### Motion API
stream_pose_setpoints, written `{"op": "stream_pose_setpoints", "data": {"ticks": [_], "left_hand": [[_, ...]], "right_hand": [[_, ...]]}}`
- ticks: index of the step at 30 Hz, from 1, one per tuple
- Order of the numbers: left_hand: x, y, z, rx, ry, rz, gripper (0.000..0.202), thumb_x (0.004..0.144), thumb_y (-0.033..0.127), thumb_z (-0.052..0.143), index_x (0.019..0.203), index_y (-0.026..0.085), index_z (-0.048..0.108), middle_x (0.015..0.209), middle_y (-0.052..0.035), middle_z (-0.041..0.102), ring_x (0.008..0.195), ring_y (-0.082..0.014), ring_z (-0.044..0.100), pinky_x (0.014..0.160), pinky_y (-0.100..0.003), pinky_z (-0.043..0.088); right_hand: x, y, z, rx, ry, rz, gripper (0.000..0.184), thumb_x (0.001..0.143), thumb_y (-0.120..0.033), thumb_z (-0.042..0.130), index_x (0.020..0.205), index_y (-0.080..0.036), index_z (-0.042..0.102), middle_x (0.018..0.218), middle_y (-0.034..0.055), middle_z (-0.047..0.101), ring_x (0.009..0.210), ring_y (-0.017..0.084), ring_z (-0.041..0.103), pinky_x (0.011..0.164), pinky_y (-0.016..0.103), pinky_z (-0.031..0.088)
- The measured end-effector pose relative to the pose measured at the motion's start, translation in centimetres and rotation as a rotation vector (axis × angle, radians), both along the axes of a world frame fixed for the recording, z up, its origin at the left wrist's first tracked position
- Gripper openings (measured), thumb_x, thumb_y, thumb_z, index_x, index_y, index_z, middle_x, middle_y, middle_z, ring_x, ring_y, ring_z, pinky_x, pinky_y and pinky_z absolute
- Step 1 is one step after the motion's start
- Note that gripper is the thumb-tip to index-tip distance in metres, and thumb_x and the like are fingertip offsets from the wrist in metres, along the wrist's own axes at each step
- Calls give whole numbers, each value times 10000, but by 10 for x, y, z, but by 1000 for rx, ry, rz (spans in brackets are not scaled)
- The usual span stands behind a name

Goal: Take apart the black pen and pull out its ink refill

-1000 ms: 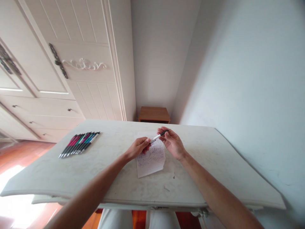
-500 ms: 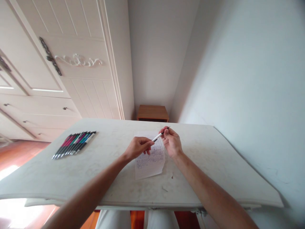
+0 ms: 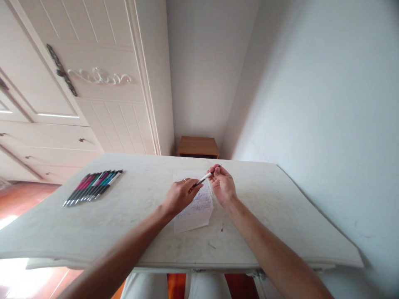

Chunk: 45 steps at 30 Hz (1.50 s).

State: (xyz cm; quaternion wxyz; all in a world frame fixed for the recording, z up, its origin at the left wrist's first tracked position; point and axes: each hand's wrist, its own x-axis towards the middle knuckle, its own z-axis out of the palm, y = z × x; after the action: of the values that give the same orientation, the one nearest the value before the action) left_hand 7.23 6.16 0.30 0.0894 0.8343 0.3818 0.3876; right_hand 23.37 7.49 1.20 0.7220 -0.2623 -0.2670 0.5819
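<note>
A white pen [image 3: 205,177] with black ends is held slantwise between my two hands, above a scribbled sheet of paper [image 3: 193,222]. My left hand [image 3: 182,195] is closed round its lower, dark end, the back of the hand turned up. The fingertips of my right hand [image 3: 222,182] pinch the upper end, where a thin dark tip sticks out. Blue handwriting covers much of the paper, partly hidden by my left hand. Over on the left side of the table lies a row of several pens [image 3: 92,187], with pink, green, blue and white barrels, side by side.
The worn white table [image 3: 262,216] spans the view, with a wall [image 3: 327,124] along its right side. Small dark specks [image 3: 222,229] mark its top near the paper. A brown wooden cabinet [image 3: 198,145] stands beyond the far edge; a pale wardrobe [image 3: 121,116] rises at the left.
My left hand has turned over and wrapped further round the pen's lower end. My right hand keeps its pinch at the upper end. The whole view has shifted slightly.
</note>
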Motion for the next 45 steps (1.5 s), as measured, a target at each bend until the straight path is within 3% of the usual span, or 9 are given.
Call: {"op": "stream_pose_setpoints", "data": {"ticks": [4,12,20,24,28,31,35,40,45], "left_hand": [[6,-5,2,-81,-11,-57,389,959,366,420,707,139,610,609,-25,575,541,-96,513,548,-218,351],[7,5,4,-948,-516,-266,475,844,597,499,823,128,566,543,37,498,342,-72,440,328,-191,321],[4,8,7,-709,-609,-122,478,692,429,757,1001,150,523,634,49,555,382,-76,501,324,-173,360],[2,9,8,-654,-543,-49,391,787,505,640,813,119,587,609,3,590,379,-63,494,341,-163,353],[2,9,4,-742,-488,-61,576,878,627,405,722,102,584,557,-39,594,348,-75,489,325,-168,323],[2,9,1,-782,-492,-150,610,886,649,351,853,91,596,712,-76,644,388,-88,533,328,-178,338],[0,9,3,-657,-522,-163,531,790,537,623,1144,154,526,987,-67,619,482,-63,557,381,-167,380],[-1,11,7,-562,-501,-21,366,769,494,654,852,141,599,622,15,570,434,-74,493,406,-178,372],[-4,13,4,-626,-393,35,582,902,600,376,682,114,608,454,-4,522,354,-75,445,387,-179,322]], "right_hand": [[0,-1,3,56,1,23,112,669,-198,760,699,-180,653,654,-18,579,680,109,530,782,282,454],[2,1,0,75,-62,12,129,678,-244,776,710,-184,667,698,-15,617,696,105,553,730,248,460],[0,2,-5,-77,25,-13,173,635,-228,815,748,-198,688,784,3,708,732,103,612,659,205,485],[0,1,-7,-44,12,10,148,671,-220,791,766,-208,678,837,3,719,747,100,619,664,203,482],[0,3,-10,-11,12,11,132,685,-219,777,761,-206,670,812,6,716,801,108,628,672,198,469],[1,3,-12,-25,5,14,133,692,-235,772,770,-210,667,828,3,717,784,107,628,654,197,468],[2,4,-12,-70,8,-3,149,684,-232,779,776,-206,664,858,6,722,759,105,628,637,197,474],[3,3,-11,-75,5,-7,141,696,-228,771,781,-205,662,888,11,722,764,99,627,632,192,470],[2,2,-11,-65,-1,-1,140,707,-234,767,786,-208,654,894,7,722,770,104,626,630,198,467]]}}
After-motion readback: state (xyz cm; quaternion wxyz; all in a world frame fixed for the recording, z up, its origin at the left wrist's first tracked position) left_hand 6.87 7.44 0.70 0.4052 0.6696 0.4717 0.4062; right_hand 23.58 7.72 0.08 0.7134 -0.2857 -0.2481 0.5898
